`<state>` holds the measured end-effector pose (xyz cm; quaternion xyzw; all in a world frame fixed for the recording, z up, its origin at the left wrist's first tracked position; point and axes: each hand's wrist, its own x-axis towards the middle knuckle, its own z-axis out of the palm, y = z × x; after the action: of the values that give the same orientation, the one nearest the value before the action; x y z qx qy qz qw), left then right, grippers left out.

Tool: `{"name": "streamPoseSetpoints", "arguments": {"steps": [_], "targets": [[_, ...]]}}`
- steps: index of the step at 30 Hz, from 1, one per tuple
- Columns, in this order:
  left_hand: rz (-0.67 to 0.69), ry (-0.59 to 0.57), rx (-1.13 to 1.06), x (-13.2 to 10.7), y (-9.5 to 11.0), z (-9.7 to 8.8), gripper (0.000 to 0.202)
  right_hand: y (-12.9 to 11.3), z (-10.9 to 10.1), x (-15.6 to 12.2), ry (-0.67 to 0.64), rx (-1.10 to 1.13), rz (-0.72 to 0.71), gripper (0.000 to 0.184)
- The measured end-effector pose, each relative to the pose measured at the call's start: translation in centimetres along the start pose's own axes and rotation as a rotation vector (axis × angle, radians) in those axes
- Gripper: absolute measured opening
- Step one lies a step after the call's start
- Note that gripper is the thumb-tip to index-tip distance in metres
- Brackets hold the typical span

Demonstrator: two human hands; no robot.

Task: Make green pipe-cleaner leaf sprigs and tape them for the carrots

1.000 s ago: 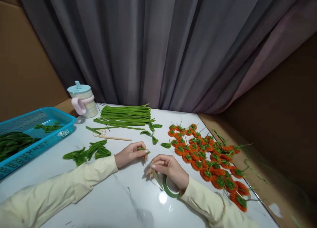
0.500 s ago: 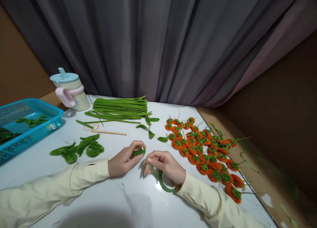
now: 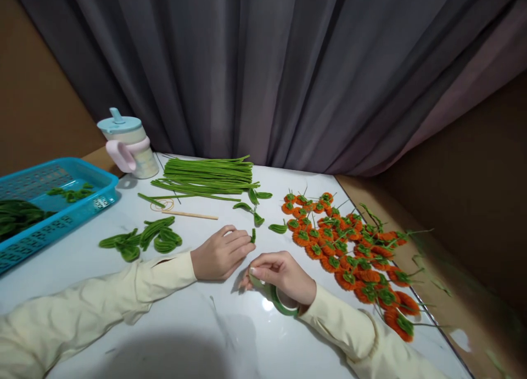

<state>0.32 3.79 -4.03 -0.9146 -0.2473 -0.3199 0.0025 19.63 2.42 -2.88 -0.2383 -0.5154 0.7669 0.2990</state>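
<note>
My left hand (image 3: 224,253) is closed with its back turned up, gripping a green pipe-cleaner leaf (image 3: 253,236). Only the leaf's tip shows past the fingertips; the rest is hidden. Just to the right, my right hand (image 3: 284,277) pinches the loose end of a green floral tape. The tape roll (image 3: 285,309) hangs beneath the palm near the tabletop, partly covered by the hand. Beyond my hands lie a single green leaf (image 3: 278,227) and a joined sprig of small leaves (image 3: 256,206).
Orange persimmon-like pipe-cleaner pieces (image 3: 346,279) cover the right side. Green pipe-cleaner stems (image 3: 208,175) lie at the back, near a wooden stick (image 3: 190,215). Several leaves (image 3: 142,236), a blue basket (image 3: 93,190) and a lidded cup (image 3: 142,162) are on the left.
My left hand has rolled over, so its back faces up and the leaf is mostly hidden. My right hand keeps its pinch on the tape. The whole view has shifted slightly.
</note>
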Motion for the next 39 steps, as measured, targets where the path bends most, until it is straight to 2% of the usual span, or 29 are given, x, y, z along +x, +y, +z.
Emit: {"name": "streamPoseSetpoints", "arguments": {"steps": [2, 4, 7, 11, 14, 19, 22, 28, 35, 39], "targets": [[-0.085, 0.075, -0.141, 0.0, 0.3, -0.2, 0.022, -0.1, 0.0, 0.1, 0.017, -0.012, -0.007, 0.035], [-0.232, 0.095, -0.345, -0.1, 0.7, -0.5, 0.015, -0.1, -0.1, 0.1, 0.034, -0.027, -0.028, 0.035], [-0.389, 0.046, -0.551, -0.3, 1.4, -0.8, 0.008, -0.2, -0.2, 0.2, 0.048, -0.051, -0.047, 0.035], [-0.443, -0.002, -0.656, -0.7, 1.5, -0.7, 0.011, -0.2, -0.3, 0.2, 0.058, -0.072, -0.039, 0.035], [-0.354, -0.019, -0.663, -1.1, 0.9, -0.4, 0.016, -0.1, -0.5, 0.2, 0.057, -0.045, -0.053, 0.033], [-0.072, 0.008, -0.370, -1.1, 0.0, -0.2, 0.019, 0.2, -0.6, 0.2, 0.077, -0.009, -0.094, 0.032], [0.036, 0.026, -0.297, -0.7, 0.1, -0.4, 0.022, 0.3, -0.6, 0.2, 0.072, -0.008, -0.112, 0.029], [0.111, 0.095, -0.257, -0.5, 0.2, -0.5, 0.024, 0.6, -0.5, 0.2, 0.036, 0.049, -0.086, 0.037], [0.187, 0.053, -0.170, -0.5, 0.0, -0.7, 0.022, 0.4, -0.5, 0.3, 0.005, 0.092, -0.042, 0.032], [0.179, 0.057, -0.108, -0.5, 0.0, -0.8, 0.021, 0.0, -0.6, 0.2, 0.020, 0.069, -0.019, 0.031]]}}
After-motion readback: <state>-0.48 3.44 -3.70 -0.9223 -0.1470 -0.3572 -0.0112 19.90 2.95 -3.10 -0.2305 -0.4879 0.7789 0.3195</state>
